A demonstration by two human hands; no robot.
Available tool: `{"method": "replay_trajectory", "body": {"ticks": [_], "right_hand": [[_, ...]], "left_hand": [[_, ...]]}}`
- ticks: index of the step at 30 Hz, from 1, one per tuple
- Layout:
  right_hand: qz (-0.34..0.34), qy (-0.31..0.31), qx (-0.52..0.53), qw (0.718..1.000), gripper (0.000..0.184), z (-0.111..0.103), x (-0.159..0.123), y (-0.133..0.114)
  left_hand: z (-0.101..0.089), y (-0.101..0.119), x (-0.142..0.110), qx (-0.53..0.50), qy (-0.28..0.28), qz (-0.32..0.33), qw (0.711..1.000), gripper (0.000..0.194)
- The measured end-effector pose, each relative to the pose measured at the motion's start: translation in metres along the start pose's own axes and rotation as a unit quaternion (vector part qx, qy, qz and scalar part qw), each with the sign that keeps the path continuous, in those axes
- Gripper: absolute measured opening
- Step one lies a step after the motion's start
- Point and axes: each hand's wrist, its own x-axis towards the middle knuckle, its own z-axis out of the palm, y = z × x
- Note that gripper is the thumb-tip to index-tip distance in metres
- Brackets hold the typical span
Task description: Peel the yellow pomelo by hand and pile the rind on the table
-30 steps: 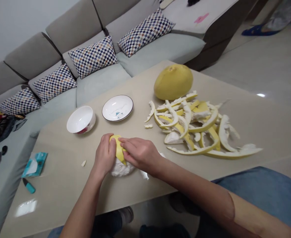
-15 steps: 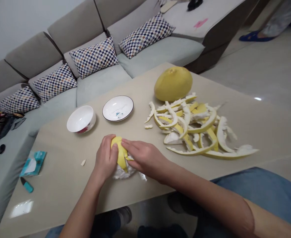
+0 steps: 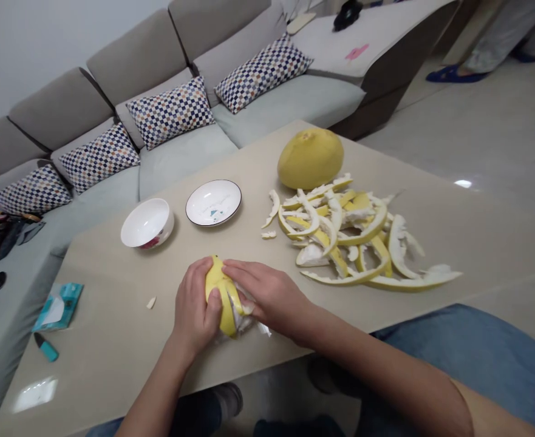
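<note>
Close to the table's front edge I hold a partly peeled pomelo [image 3: 224,297], its yellow rind split into strips with white pith showing below. My left hand [image 3: 197,303] is wrapped round its left side, thumb lying on the rind. On the right side, the fingers of my right hand [image 3: 267,294] grip the top and edge of the rind; some fingertips are hidden behind it. A bit of white, shiny material [image 3: 264,329] sticks out beneath the right hand. To the right lies a heap of peel strips [image 3: 340,237], yellow outside and white inside.
A whole pomelo [image 3: 310,159] stands behind the peel heap. A white bowl [image 3: 147,223] and a dark-rimmed plate [image 3: 213,203] are beyond my hands. At left lie a tissue pack [image 3: 60,306] and a teal-handled knife [image 3: 46,347]. A person's slippered foot [image 3: 458,74] is at far right.
The pomelo has been tilted and turned between my hands, so more yellow rind faces up and the white pith is mostly covered. The view has shifted slightly.
</note>
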Motion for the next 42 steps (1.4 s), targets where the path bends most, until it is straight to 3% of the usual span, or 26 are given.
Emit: {"method": "replay_trajectory", "body": {"ticks": [9, 13, 17, 24, 30, 34, 37, 40, 42], "right_hand": [[-0.053, -0.051, -0.061, 0.995, 0.038, -0.007, -0.005, 0.003], [-0.101, -0.025, -0.077, 0.992, 0.038, -0.011, -0.007, 0.004], [-0.133, 0.035, -0.128, 0.982, 0.028, -0.001, -0.005, 0.002], [-0.052, 0.094, -0.057, 0.993, 0.019, 0.011, 0.007, -0.003], [0.005, 0.130, 0.063, 0.989, 0.021, 0.006, -0.009, -0.001], [0.022, 0.085, 0.089, 0.992, 0.024, 0.000, -0.019, -0.004], [0.021, 0.023, 0.057, 0.998, 0.035, -0.005, -0.017, -0.004], [0.011, -0.027, 0.033, 0.999, 0.047, -0.009, -0.012, 0.001], [-0.003, -0.065, 0.009, 0.998, 0.050, -0.010, -0.009, 0.003]], "left_hand": [[-0.001, 0.006, -0.001, 0.003, -0.021, 0.042, 0.999, 0.041], [-0.003, 0.007, 0.000, -0.012, -0.029, 0.036, 0.999, 0.041], [-0.002, 0.006, -0.002, -0.013, -0.019, 0.034, 0.999, 0.041], [-0.001, 0.000, -0.007, -0.007, 0.005, 0.051, 0.999, 0.045], [-0.002, 0.004, -0.009, -0.006, -0.006, 0.046, 0.999, 0.044], [-0.003, 0.005, -0.010, -0.016, -0.017, 0.045, 0.999, 0.047], [-0.003, 0.004, -0.014, 0.006, -0.009, 0.005, 1.000, 0.060], [-0.002, 0.005, -0.016, 0.038, -0.036, -0.031, 0.998, 0.067], [-0.001, 0.008, -0.016, 0.037, -0.054, -0.020, 0.998, 0.066]]}}
